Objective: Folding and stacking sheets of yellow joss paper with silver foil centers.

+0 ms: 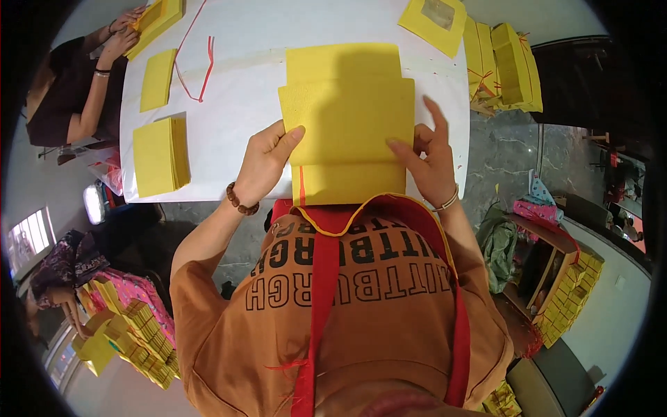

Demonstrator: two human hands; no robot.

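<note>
In front of me, over the near edge of the table, is a yellow stack of paper or card pieces, lying in stepped layers. A thin red strip shows at its lower left. My left hand grips the left side, thumb on top and the other fingers partly hidden underneath. At the right side my right hand has its thumb over the edge, while its index finger sticks up away from the stack. How far its other fingers reach beneath is hidden.
A white-covered table carries yellow stacks and a red cord on the left. A windowed yellow piece lies far right. Another person's hands work at far left. Yellow bundles stand at the lower right.
</note>
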